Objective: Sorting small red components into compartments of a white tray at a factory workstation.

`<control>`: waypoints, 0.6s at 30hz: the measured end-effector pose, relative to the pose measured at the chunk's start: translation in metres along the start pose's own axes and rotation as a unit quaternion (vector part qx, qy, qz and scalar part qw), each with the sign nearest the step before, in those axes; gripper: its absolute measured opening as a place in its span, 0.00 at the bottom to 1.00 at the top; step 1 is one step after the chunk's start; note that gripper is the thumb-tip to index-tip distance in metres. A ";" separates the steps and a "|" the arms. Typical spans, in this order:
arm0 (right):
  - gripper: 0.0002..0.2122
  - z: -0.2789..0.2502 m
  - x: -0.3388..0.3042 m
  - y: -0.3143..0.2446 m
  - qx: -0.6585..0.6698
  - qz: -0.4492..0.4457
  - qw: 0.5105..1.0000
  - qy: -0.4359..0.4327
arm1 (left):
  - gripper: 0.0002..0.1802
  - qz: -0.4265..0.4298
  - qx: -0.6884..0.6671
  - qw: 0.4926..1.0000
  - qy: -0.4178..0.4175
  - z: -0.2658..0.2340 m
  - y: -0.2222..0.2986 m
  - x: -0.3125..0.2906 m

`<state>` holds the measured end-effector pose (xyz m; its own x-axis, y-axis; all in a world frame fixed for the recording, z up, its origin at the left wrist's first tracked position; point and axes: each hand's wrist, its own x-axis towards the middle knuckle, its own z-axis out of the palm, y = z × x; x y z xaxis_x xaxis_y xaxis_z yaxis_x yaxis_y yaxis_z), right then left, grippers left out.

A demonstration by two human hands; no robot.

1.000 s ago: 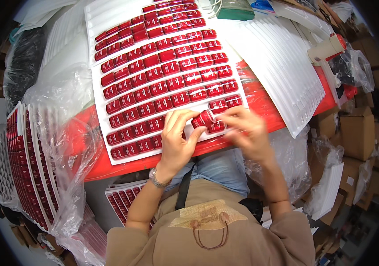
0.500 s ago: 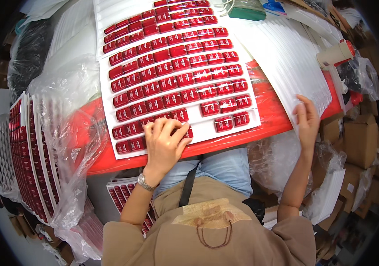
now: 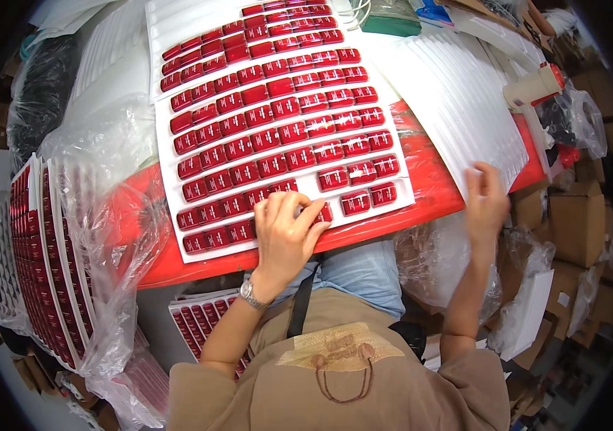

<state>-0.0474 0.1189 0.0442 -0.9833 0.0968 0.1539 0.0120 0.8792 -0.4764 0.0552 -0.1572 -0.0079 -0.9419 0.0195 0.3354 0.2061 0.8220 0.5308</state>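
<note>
Rows of small glossy red rectangular pieces (image 3: 273, 165) with pale printing sit in a white ridged tray (image 3: 407, 192) before me. My left hand (image 3: 285, 224), with a metal watch on its wrist, is curled over the front row, fingers and thumb closed around a red piece (image 3: 324, 212); one end of it shows beside my thumb, the rest is hidden. To the right of this piece, two more red pieces (image 3: 369, 198) stand in the same row. Off the tray's right side, my right hand (image 3: 486, 205) hovers near a stack of white ridged sheets (image 3: 464, 108), its fingers smeared by motion.
Red plastic covers the table (image 3: 436, 161). Filled trays (image 3: 52, 266) stand on edge in clear plastic at the left, and another tray (image 3: 202, 320) is below the table edge. A whitish cylinder (image 3: 532, 87) lies at the right, above cardboard boxes (image 3: 576, 223).
My left hand has slid right along the front row, and the red piece beside its thumb now lies closer to the two at the right. My right hand has dropped slightly.
</note>
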 end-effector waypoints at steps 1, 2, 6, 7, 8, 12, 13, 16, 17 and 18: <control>0.14 -0.012 0.005 0.034 -0.115 -0.038 0.992 0.037 | 0.18 0.000 -0.001 1.000 0.002 0.005 -0.001 0.002; 0.13 -0.017 0.007 0.067 -0.227 -0.075 0.968 0.073 | 0.19 0.014 0.003 1.000 -0.004 0.011 0.001 0.004; 0.11 -0.017 0.009 0.116 -0.184 -0.106 0.975 0.066 | 0.22 0.005 0.001 1.000 0.008 0.004 0.001 0.011; 0.11 -0.019 0.010 0.121 -0.122 -0.073 0.989 0.037 | 0.24 -0.002 0.018 0.999 0.034 0.001 -0.008 0.012; 0.11 -0.021 0.011 0.124 -0.059 -0.040 0.997 0.008 | 0.23 -0.039 0.049 0.998 0.032 -0.005 -0.014 0.015; 0.11 -0.020 0.016 0.114 -0.105 -0.117 0.988 -0.003 | 0.17 -0.057 0.053 0.997 -0.002 -0.016 -0.033 0.020; 0.10 -0.020 0.018 0.110 -0.111 -0.100 0.989 0.002 | 0.16 -0.025 0.046 0.999 -0.002 -0.016 -0.034 0.021; 0.09 -0.013 0.021 0.082 0.069 -0.052 0.996 0.004 | 0.16 0.003 0.053 0.998 0.024 -0.017 -0.030 0.020; 0.08 -0.009 0.017 0.061 0.250 -0.014 0.968 0.002 | 0.16 -0.025 -0.041 0.998 0.044 -0.016 -0.028 0.017; 0.09 -0.005 0.008 0.021 0.347 -0.033 0.935 -0.065 | 0.17 -0.051 -0.134 0.988 0.060 -0.014 -0.025 0.012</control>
<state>-0.0538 0.1405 0.0396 -0.9920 -0.0434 0.1182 -0.1259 0.3615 -0.9238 0.0423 -0.1856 -0.0063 -0.9267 -0.1354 0.3506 0.1903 0.6354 0.7484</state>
